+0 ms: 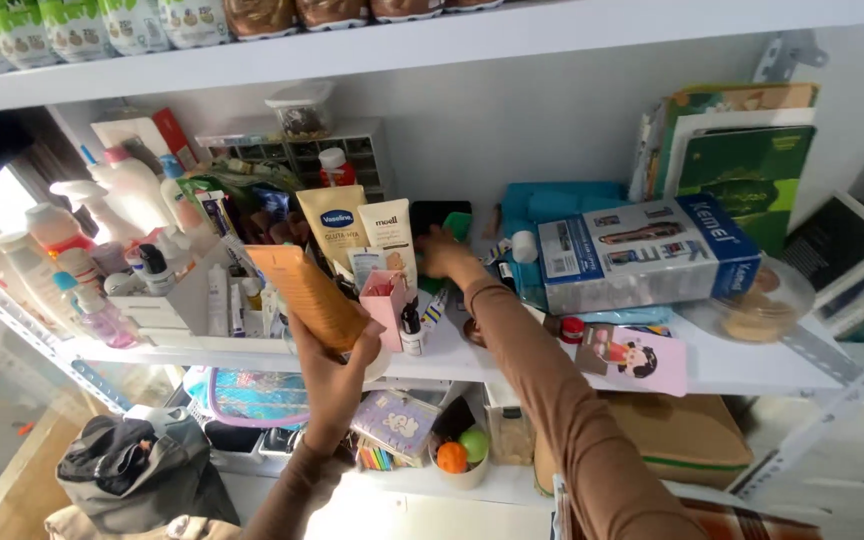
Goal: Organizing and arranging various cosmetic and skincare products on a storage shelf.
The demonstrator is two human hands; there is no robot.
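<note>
while the left hand (337,358) grips it, the orange tube (304,296) tilts, cap hidden.

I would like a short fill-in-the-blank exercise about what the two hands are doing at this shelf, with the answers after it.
1. The left hand holds a tube of ______ colour.
2. The right hand reaches toward the back of the white ______, beside two upright cream tubes.
3. The blue and white box lies to the ______ of the right hand.
4. Below the shelf, a cup holds an orange ball and a ______ ball.

Missing words: orange; shelf; right; green
</note>
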